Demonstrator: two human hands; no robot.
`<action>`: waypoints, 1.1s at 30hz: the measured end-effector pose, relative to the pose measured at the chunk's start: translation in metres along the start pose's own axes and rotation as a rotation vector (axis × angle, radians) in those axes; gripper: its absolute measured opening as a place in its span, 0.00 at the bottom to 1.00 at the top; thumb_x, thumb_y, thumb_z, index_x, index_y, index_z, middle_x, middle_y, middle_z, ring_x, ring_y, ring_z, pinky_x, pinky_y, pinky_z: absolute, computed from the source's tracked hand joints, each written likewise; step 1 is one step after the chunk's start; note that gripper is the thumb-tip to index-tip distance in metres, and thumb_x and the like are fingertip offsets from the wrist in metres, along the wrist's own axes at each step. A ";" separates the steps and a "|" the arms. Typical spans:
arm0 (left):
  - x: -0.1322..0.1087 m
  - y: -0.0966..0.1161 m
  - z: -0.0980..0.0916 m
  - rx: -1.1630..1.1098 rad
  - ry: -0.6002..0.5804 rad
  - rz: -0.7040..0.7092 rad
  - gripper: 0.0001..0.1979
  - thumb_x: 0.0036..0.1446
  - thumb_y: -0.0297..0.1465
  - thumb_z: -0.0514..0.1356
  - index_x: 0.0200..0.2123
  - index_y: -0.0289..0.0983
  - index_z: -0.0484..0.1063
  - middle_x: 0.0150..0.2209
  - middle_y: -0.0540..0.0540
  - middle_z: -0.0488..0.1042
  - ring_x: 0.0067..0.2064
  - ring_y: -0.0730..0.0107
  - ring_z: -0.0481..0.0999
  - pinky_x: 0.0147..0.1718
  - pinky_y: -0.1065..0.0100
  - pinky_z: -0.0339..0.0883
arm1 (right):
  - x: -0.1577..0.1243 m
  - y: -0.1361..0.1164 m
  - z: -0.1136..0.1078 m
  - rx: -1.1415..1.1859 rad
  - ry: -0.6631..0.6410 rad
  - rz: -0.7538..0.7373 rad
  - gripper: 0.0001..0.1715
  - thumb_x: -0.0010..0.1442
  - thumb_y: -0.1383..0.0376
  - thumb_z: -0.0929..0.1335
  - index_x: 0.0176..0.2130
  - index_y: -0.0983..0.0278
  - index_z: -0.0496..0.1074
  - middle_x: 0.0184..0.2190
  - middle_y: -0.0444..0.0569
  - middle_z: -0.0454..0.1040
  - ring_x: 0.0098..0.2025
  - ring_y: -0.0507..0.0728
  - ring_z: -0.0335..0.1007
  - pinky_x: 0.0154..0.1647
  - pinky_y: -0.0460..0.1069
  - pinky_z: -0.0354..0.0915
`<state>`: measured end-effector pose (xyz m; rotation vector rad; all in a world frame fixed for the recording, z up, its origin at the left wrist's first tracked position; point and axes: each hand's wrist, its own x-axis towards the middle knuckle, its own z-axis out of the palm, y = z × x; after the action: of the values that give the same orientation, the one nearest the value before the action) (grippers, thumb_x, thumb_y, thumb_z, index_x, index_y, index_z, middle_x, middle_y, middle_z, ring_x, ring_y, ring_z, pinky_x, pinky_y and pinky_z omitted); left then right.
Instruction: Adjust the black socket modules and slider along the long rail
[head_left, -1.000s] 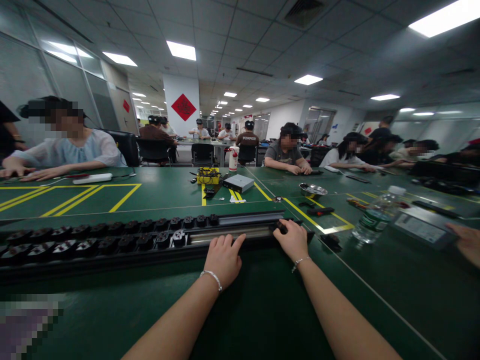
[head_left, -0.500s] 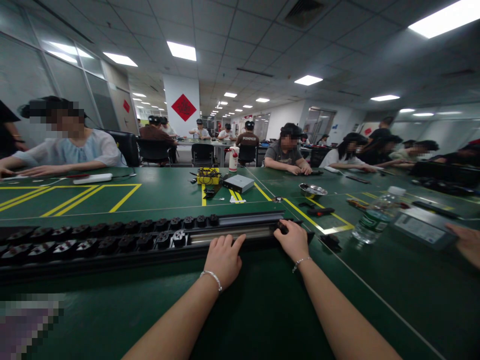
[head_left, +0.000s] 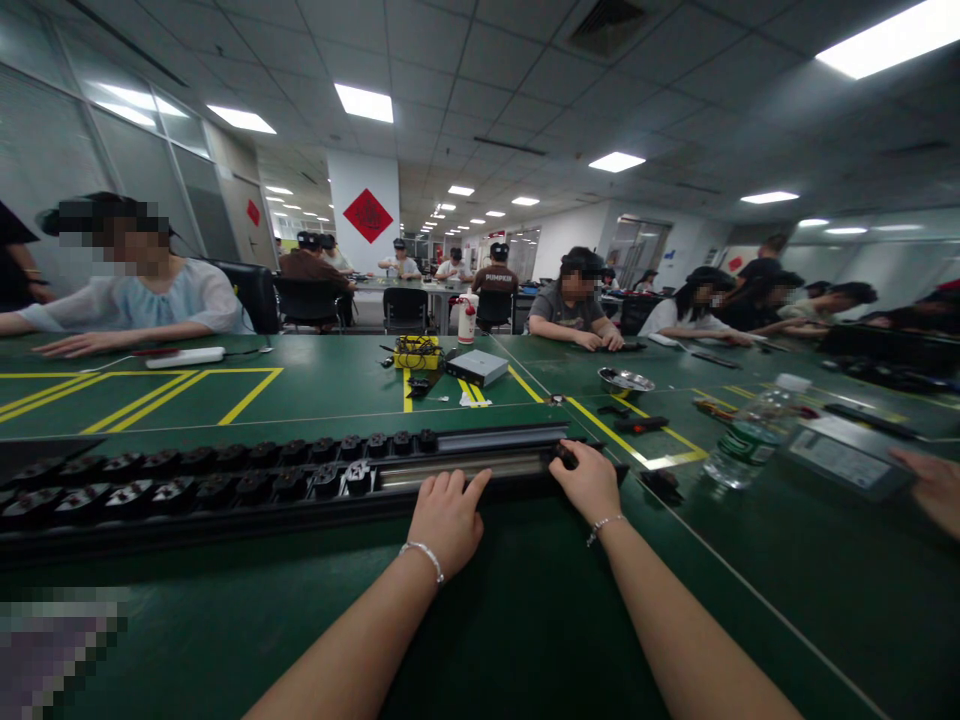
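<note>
- Head view: left hand (head_left: 448, 515) and right hand (head_left: 589, 478) both at a long black rail with 2 parallel channels (head_left: 262, 521), directly ahead of the person.
- Rail's long axis runs left to right across the front of both forearms; right hand is nearer its right end.
- Bare silver metal strip (head_left: 517, 466) in the near channel lies between the hands.
- Right hand: thumb and fingers closed around a small dark piece (head_left: 568, 457) at the right part of the near channel. Its shape is mostly hidden.
- Left hand: palm down, half spread, thumb stretched toward the right hand, fingers over the near channel. Nothing seen in it; cannot tell whether it presses on the rail.
- Left of left hand, a short gap away: black module with a whitish face (head_left: 358, 476), rightmost of the near row of black modules (head_left: 255, 486). Far row of black modules (head_left: 262, 453) runs alongside.
- Rail lies on a green tabletop with yellow tape lines (head_left: 225, 625).
- Right of rail: clear plastic bottle with green label (head_left: 750, 440), then a silver metal box (head_left: 847, 458); a co-worker's hand (head_left: 934, 492) at its right edge.
- Beyond rail: shiny metal bowl (head_left: 626, 381), flat grey box (head_left: 477, 367), yellow box holding black cables (head_left: 417, 352).
</note>
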<state>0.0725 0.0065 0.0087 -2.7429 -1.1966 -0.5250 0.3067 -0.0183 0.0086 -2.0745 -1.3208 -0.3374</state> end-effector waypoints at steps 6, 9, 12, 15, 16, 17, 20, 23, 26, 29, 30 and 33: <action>0.000 0.000 -0.001 -0.004 -0.014 -0.008 0.29 0.50 0.30 0.53 0.57 0.47 0.53 0.41 0.46 0.65 0.44 0.62 0.62 0.44 0.61 0.52 | -0.002 0.003 -0.001 -0.059 -0.047 0.029 0.20 0.49 0.57 0.61 0.41 0.60 0.71 0.47 0.47 0.70 0.54 0.62 0.58 0.56 0.61 0.44; 0.001 0.001 -0.001 -0.018 -0.017 -0.008 0.29 0.51 0.30 0.53 0.57 0.47 0.53 0.41 0.46 0.65 0.44 0.62 0.62 0.44 0.61 0.52 | -0.001 0.005 0.001 -0.057 -0.056 0.026 0.21 0.49 0.57 0.61 0.42 0.61 0.70 0.47 0.47 0.70 0.54 0.62 0.57 0.56 0.61 0.43; 0.001 0.001 -0.002 -0.019 -0.018 -0.011 0.28 0.51 0.30 0.53 0.57 0.47 0.53 0.41 0.46 0.65 0.44 0.62 0.62 0.45 0.60 0.52 | -0.001 0.006 0.002 -0.060 -0.048 0.020 0.21 0.49 0.57 0.61 0.42 0.61 0.71 0.46 0.48 0.71 0.53 0.61 0.58 0.55 0.60 0.44; 0.000 0.002 -0.003 -0.012 -0.025 -0.021 0.28 0.51 0.29 0.52 0.57 0.47 0.53 0.41 0.46 0.65 0.44 0.62 0.62 0.45 0.60 0.52 | 0.000 0.006 0.002 -0.065 -0.039 0.017 0.21 0.49 0.57 0.61 0.42 0.61 0.71 0.46 0.49 0.71 0.53 0.61 0.58 0.55 0.60 0.44; 0.000 0.002 -0.003 -0.012 -0.026 -0.022 0.28 0.51 0.29 0.52 0.57 0.47 0.53 0.41 0.46 0.65 0.44 0.62 0.62 0.45 0.60 0.52 | 0.000 0.005 0.002 -0.067 -0.036 0.019 0.21 0.49 0.58 0.61 0.42 0.61 0.71 0.46 0.49 0.71 0.53 0.61 0.58 0.55 0.59 0.44; 0.000 0.002 -0.003 -0.014 -0.025 -0.021 0.28 0.51 0.29 0.52 0.57 0.47 0.53 0.41 0.46 0.65 0.44 0.62 0.62 0.45 0.60 0.52 | 0.000 0.005 0.002 -0.069 -0.035 0.022 0.21 0.49 0.58 0.61 0.42 0.61 0.71 0.46 0.49 0.71 0.53 0.61 0.58 0.55 0.59 0.44; 0.000 0.001 -0.002 -0.020 -0.022 -0.015 0.28 0.51 0.30 0.53 0.57 0.47 0.53 0.41 0.46 0.65 0.44 0.62 0.62 0.44 0.61 0.52 | 0.000 0.003 0.000 -0.065 -0.042 0.028 0.21 0.49 0.58 0.61 0.42 0.62 0.71 0.46 0.49 0.71 0.53 0.61 0.58 0.55 0.58 0.44; 0.000 0.000 -0.001 -0.024 -0.015 -0.010 0.29 0.51 0.30 0.53 0.57 0.47 0.53 0.42 0.46 0.65 0.44 0.61 0.62 0.44 0.61 0.53 | 0.000 0.003 0.000 -0.063 -0.041 0.021 0.22 0.49 0.58 0.61 0.42 0.63 0.71 0.45 0.50 0.71 0.52 0.61 0.59 0.54 0.57 0.47; 0.000 0.001 -0.002 -0.017 -0.020 -0.018 0.28 0.51 0.30 0.53 0.57 0.47 0.53 0.42 0.45 0.65 0.44 0.61 0.62 0.45 0.60 0.52 | 0.001 0.004 0.000 -0.068 -0.019 0.018 0.22 0.49 0.59 0.62 0.42 0.63 0.71 0.44 0.51 0.72 0.50 0.61 0.61 0.52 0.56 0.50; 0.000 0.002 -0.003 -0.018 -0.028 -0.021 0.29 0.51 0.30 0.53 0.57 0.47 0.53 0.42 0.46 0.65 0.45 0.61 0.62 0.45 0.61 0.52 | 0.000 0.006 0.001 -0.065 -0.006 0.012 0.22 0.48 0.59 0.62 0.42 0.63 0.71 0.43 0.51 0.72 0.50 0.61 0.61 0.52 0.55 0.51; 0.000 0.002 -0.003 -0.020 -0.029 -0.021 0.29 0.51 0.30 0.53 0.57 0.47 0.53 0.42 0.46 0.65 0.44 0.62 0.62 0.45 0.61 0.52 | 0.000 0.006 0.002 -0.063 -0.003 0.011 0.22 0.48 0.59 0.62 0.42 0.63 0.71 0.43 0.51 0.72 0.51 0.61 0.61 0.52 0.55 0.51; 0.000 0.002 -0.004 -0.024 -0.030 -0.020 0.29 0.51 0.30 0.53 0.57 0.47 0.53 0.42 0.46 0.65 0.44 0.62 0.62 0.45 0.61 0.52 | 0.001 0.007 0.003 -0.056 0.008 0.010 0.22 0.48 0.59 0.62 0.42 0.63 0.71 0.43 0.50 0.72 0.51 0.61 0.61 0.52 0.55 0.51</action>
<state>0.0732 0.0046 0.0122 -2.7713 -1.2339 -0.5056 0.3130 -0.0183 0.0042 -2.1237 -1.3097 -0.3819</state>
